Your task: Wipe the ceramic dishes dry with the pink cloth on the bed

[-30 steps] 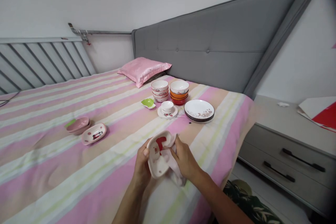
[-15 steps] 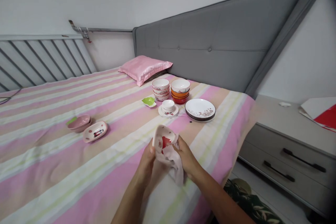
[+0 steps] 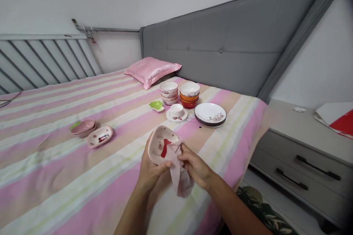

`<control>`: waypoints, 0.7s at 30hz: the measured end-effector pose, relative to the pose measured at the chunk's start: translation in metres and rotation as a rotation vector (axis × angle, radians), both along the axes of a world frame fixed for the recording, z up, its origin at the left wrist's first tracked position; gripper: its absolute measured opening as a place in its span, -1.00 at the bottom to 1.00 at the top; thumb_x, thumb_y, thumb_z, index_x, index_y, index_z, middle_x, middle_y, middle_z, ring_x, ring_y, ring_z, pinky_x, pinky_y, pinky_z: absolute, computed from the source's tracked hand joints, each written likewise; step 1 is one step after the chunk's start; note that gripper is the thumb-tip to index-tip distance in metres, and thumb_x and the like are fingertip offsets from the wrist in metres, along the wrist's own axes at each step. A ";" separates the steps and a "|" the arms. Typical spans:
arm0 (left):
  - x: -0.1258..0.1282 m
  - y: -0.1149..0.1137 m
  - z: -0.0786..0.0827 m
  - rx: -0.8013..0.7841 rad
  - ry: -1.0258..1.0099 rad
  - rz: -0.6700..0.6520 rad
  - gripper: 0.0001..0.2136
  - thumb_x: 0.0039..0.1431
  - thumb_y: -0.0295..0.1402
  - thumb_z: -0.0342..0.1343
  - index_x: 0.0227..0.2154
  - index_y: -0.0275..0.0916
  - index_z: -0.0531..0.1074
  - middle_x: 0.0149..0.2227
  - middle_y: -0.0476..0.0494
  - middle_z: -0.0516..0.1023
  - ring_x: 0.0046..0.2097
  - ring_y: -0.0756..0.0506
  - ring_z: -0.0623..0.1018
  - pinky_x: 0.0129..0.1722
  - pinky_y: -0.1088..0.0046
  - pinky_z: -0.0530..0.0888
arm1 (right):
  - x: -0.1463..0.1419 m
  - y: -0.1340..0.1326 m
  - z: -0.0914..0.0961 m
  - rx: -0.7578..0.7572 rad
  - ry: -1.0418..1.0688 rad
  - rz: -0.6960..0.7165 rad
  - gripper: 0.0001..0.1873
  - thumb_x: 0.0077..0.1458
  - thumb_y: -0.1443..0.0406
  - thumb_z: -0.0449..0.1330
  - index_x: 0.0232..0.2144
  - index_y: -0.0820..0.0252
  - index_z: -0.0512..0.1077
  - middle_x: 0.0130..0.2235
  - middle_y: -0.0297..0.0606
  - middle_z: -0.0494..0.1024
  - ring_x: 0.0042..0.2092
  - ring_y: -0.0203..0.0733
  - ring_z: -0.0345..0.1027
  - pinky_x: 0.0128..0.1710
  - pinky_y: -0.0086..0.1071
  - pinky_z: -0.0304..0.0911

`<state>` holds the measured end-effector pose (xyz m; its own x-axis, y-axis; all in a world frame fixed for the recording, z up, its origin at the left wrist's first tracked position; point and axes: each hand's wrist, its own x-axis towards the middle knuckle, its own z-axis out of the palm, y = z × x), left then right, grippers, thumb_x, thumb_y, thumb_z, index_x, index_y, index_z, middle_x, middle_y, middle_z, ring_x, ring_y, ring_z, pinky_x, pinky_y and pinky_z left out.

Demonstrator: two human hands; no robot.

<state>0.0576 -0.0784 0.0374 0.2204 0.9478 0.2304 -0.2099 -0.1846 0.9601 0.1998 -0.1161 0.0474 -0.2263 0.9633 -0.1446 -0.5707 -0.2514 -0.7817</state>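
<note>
My left hand grips a small pink dish with a red figure inside, tilted so its inside faces me. My right hand is closed on a pale pink cloth, pressed against the dish's lower right rim; the cloth's end hangs down below both hands. Both hands are above the near part of a bed with a pink, cream and green striped sheet.
Further up the bed are two bowl stacks, a cup on saucers, a green leaf dish and stacked plates. Two pink dishes lie to the left. A pink pillow and a grey headboard are behind. A grey drawer unit stands to the right.
The dish has turned in my left hand and now shows more of its inside. My right hand with the cloth has slid from inside the dish down to its lower right edge.
</note>
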 end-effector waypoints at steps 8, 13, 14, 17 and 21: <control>0.004 -0.002 0.004 0.118 0.026 0.007 -0.06 -0.35 -0.23 0.38 0.18 -0.15 0.08 0.18 -0.27 0.23 0.14 -0.32 0.30 0.05 0.21 0.34 | -0.003 0.001 -0.006 0.046 -0.037 -0.012 -0.50 -0.13 0.36 0.24 -0.07 0.13 0.28 -0.06 -0.25 0.46 -0.05 -0.18 0.36 -0.09 -0.36 0.25; 0.006 -0.004 0.001 0.211 0.193 -0.028 -0.05 -0.34 -0.25 0.38 0.19 -0.11 0.06 0.22 -0.23 0.14 0.19 -0.34 0.22 0.08 0.22 0.30 | 0.001 0.005 -0.011 0.044 -0.122 -0.062 -0.50 -0.22 0.32 0.34 -0.16 0.20 0.34 -0.16 -0.22 0.53 -0.14 -0.14 0.41 -0.15 -0.32 0.29; 0.007 -0.005 0.000 0.236 0.237 -0.023 -0.05 -0.35 -0.24 0.39 0.19 -0.10 0.07 0.22 -0.23 0.14 0.19 -0.34 0.21 0.09 0.22 0.29 | 0.002 0.006 -0.012 0.046 -0.138 -0.076 -0.51 -0.24 0.32 0.35 -0.17 0.21 0.35 -0.18 -0.21 0.53 -0.15 -0.14 0.42 -0.16 -0.33 0.29; 0.009 -0.006 -0.002 0.298 0.336 -0.004 -0.05 -0.35 -0.19 0.38 0.19 -0.10 0.07 0.20 -0.23 0.18 0.18 -0.33 0.23 0.10 0.21 0.27 | 0.005 0.009 -0.017 0.056 -0.208 -0.130 -0.55 -0.27 0.33 0.36 -0.23 0.24 0.38 -0.27 -0.23 0.55 -0.23 -0.18 0.43 -0.22 -0.36 0.30; 0.011 -0.005 -0.003 0.357 0.382 0.000 -0.04 -0.38 -0.14 0.37 0.18 -0.10 0.08 0.18 -0.24 0.22 0.15 -0.32 0.27 0.10 0.19 0.27 | 0.006 0.014 -0.027 0.093 -0.336 -0.218 -0.60 -0.32 0.31 0.37 -0.33 0.24 0.40 -0.37 -0.27 0.54 -0.33 -0.19 0.42 -0.33 -0.38 0.30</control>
